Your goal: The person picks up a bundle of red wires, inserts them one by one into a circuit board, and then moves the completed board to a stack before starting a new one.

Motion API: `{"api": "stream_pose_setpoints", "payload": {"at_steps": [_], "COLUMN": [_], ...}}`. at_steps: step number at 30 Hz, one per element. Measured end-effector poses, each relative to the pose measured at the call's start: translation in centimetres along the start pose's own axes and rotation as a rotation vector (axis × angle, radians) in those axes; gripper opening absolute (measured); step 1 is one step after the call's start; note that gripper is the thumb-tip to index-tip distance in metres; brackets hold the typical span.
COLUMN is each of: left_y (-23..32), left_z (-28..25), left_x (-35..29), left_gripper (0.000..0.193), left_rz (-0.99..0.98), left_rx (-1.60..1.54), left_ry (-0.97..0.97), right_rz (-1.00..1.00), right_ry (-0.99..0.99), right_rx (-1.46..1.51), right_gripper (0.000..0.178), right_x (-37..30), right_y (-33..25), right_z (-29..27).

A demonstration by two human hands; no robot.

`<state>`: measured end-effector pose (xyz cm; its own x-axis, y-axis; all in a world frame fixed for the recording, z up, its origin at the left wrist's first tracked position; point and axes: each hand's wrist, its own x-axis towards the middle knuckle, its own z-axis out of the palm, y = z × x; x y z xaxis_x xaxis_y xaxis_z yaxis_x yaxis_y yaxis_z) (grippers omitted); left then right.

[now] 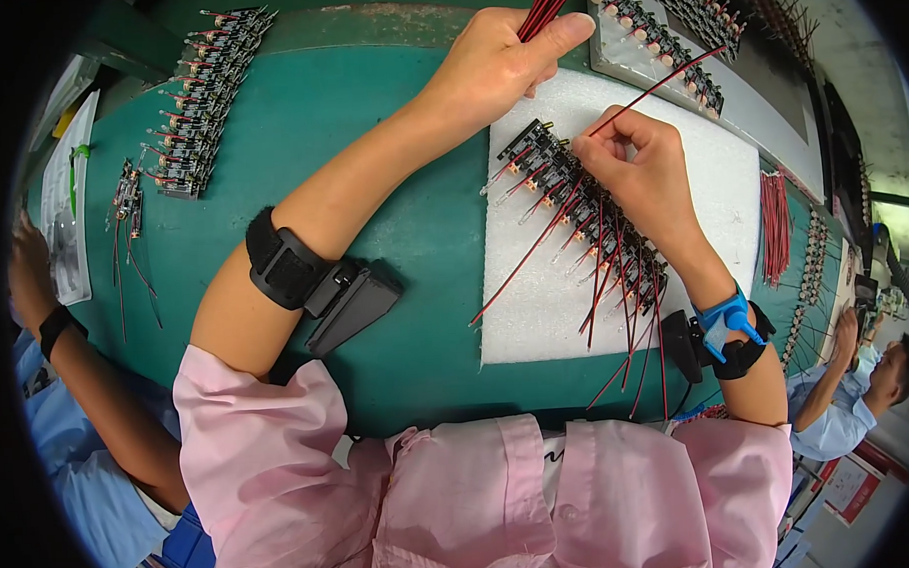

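Left hand [492, 67] clamps a bundle of red wires [545, 5] at upper centre; right hand [635, 162] pinches one wire [658, 87] onto the switch row [592, 214], where a slip could dislodge neighbouring wires.

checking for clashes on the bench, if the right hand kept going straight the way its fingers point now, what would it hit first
The right hand points its fingers up-left along the row of black switch parts on the white foam pad. Going on, it would likely meet the row's upper end parts first, then the left hand, though depth is unclear.
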<state>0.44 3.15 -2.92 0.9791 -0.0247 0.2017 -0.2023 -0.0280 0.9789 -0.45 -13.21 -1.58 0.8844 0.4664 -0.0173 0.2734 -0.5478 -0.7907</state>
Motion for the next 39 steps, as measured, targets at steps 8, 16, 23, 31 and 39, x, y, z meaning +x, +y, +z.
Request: {"api": "stream_pose_setpoints", "payload": {"at_steps": [8,16,23,31,39], "left_y": [0.1,-0.2,0.3,0.4,0.6], "left_z": [0.0,0.0,0.1,0.1,0.1], "left_x": [0.0,0.1,-0.1,-0.1,-0.1], "left_gripper": [0.049,0.05,0.049,0.049,0.049], "left_rz": [-0.005,0.006,-0.026,-0.036,-0.037], "left_rx": [0.002,0.005,-0.012,-0.004,0.001], "left_ry": [-0.002,0.013,0.006,0.008,0.01], "right_rz": [0.0,-0.002,-0.072,-0.111,-0.25], "right_ry": [0.024,0.048,0.084,0.039,-0.017], "right_rx": [-0.003,-0.063,-0.137,-0.15,-0.28], "right_gripper": [0.01,0.01,0.01,0.009,0.006], "right_x": [-0.1,-0.3,-0.4,-0.2,-0.4], "right_y": [-0.1,-0.2,-0.3,-0.5,-1.8], "right_z": [0.3,0.4,0.6,0.2,-0.3]}}
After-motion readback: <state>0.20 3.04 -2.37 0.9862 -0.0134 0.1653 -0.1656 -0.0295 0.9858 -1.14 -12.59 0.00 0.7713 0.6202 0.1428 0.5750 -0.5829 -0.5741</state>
